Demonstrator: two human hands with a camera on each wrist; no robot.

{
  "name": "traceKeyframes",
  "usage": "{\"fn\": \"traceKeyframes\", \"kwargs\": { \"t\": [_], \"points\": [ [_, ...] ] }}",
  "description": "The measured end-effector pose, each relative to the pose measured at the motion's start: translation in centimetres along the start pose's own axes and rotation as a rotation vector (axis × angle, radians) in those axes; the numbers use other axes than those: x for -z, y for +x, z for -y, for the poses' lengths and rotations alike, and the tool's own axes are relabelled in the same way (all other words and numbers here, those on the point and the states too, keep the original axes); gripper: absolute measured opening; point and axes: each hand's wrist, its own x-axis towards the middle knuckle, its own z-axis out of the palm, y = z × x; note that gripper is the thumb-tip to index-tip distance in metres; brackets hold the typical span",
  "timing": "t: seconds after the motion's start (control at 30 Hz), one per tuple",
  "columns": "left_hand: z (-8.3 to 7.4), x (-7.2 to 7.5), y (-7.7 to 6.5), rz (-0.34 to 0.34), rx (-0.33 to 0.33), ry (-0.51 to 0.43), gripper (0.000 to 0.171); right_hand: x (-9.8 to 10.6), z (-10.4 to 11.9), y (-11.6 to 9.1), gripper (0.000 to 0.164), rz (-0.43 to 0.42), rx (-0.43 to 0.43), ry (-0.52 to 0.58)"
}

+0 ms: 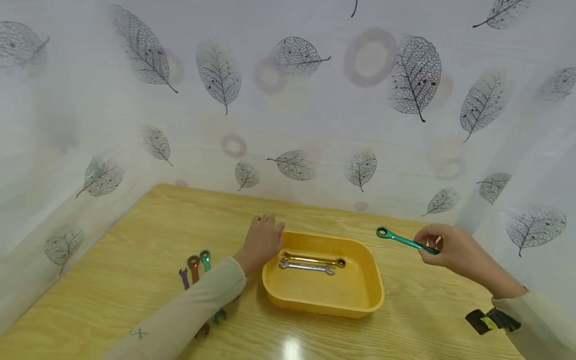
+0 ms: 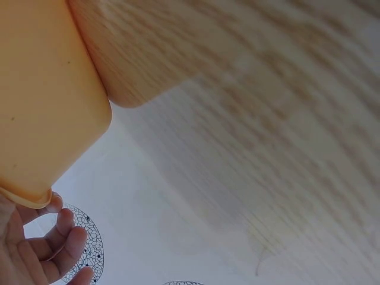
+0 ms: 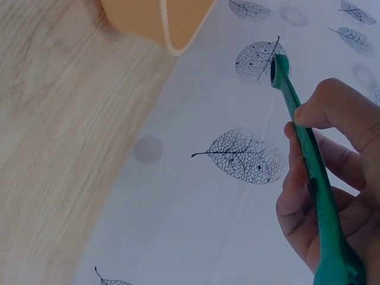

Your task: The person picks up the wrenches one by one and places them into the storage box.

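Note:
My right hand (image 1: 450, 250) pinches a green ratchet wrench (image 1: 402, 240) by one end, in the air right of the yellow plastic tray (image 1: 324, 309). Its ring end points left, toward the tray; the right wrist view shows thumb and fingers on the shaft of the green wrench (image 3: 313, 163). At the tray's back left corner, my left hand (image 1: 262, 239) grips the rim, with fingers bent at the corner in the left wrist view. Inside the tray lie a gold ratchet wrench (image 1: 310, 259) and a silver open-ended wrench (image 1: 308, 267), side by side.
Left of the tray, a purple wrench (image 1: 184, 280), a red wrench (image 1: 194, 268) and a teal wrench (image 1: 205, 260) lie on the wooden table (image 1: 180, 215), partly hidden by my left sleeve. A leaf-print curtain (image 1: 315, 125) hangs behind the table.

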Motion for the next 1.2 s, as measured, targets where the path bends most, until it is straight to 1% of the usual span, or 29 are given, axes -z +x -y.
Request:
{"fn": "traceKeyframes", "kwargs": {
  "t": [0.1,0.17,0.27,0.33,0.53,0.6,0.77,0.87,1.07,1.2],
  "points": [
    [0.0,0.0,0.0,0.006,0.002,0.002,0.012,-0.2,0.8,0.8,0.017,-0.004,0.015,-0.025],
    [0.0,-0.1,0.0,0.003,0.0,0.0,0.012,-0.3,1.4,1.4,0.017,0.011,0.032,-0.017],
    [0.0,-0.2,0.0,0.0,-0.005,-0.003,0.011,-0.5,2.3,2.3,0.017,0.043,0.054,0.01],
    [0.0,-0.3,0.0,0.001,-0.005,-0.001,0.011,-0.7,2.8,2.8,0.017,0.072,0.074,0.047],
    [-0.1,-0.3,0.1,0.002,0.0,0.015,0.011,-1.4,4.2,4.4,0.016,0.108,0.128,0.067],
    [-0.1,-0.2,0.1,0.007,0.001,0.014,0.011,-1.8,4.6,4.9,0.015,0.136,0.135,0.084],
    [0.0,-0.1,0.0,0.022,0.008,0.007,0.01,-3.0,5.7,6.3,0.014,0.215,0.168,0.143],
    [0.0,0.0,0.0,0.022,0.012,0.001,0.01,-3.9,6.3,6.9,0.015,0.259,0.201,0.153],
    [-0.1,0.2,0.0,0.03,0.02,-0.006,0.01,-5.9,7.4,7.9,0.012,0.322,0.291,0.133],
    [-0.1,0.2,0.0,0.043,0.03,-0.015,0.009,-6.9,8.2,8.5,0.008,0.363,0.313,0.11]
  ]
}}
